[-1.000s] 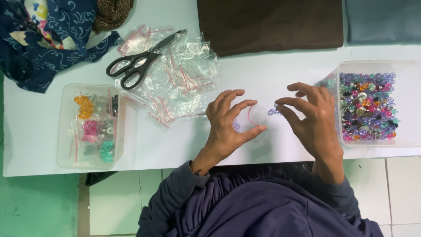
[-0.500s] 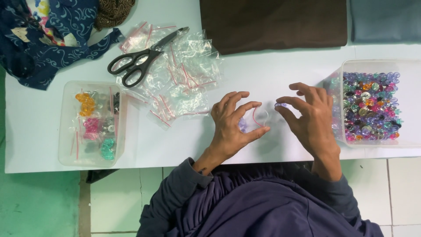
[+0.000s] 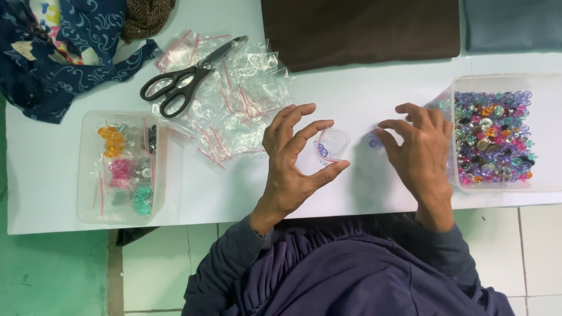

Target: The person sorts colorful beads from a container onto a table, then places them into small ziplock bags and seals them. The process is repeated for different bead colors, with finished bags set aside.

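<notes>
A small clear bag (image 3: 331,144) with a red seal strip is held just above the white tabletop (image 3: 234,193), near its middle front edge, its mouth spread open and a few blue beads visible inside. The left hand (image 3: 293,155) has it: the grip is clamped on the bag, thumb below and forefinger arched over the top, remaining fingers fanned upward. Just right of the bag lies a small cluster of blue beads (image 3: 373,140) on the tabletop. The right hand (image 3: 418,149) rests over that cluster, fingertips curled down onto or just above the beads; whether its grip is apart or pinched on a bead cannot be told, as the fingertips hide the contact. Touching the right hand's outer side stands a clear tub (image 3: 544,181) filled with mixed coloured beads, at the tabletop's right end. Left of the left hand lies a loose heap of empty clear bags (image 3: 240,99) with red strips, and black scissors (image 3: 187,82) rest across its upper left part, blades closed. Further left, a second clear tub (image 3: 88,175) holds filled bags of orange, pink and teal beads. Along the far edge lie dark blue patterned cloth (image 3: 64,47), brown cloth (image 3: 363,29) and grey-blue cloth (image 3: 512,23).
</notes>
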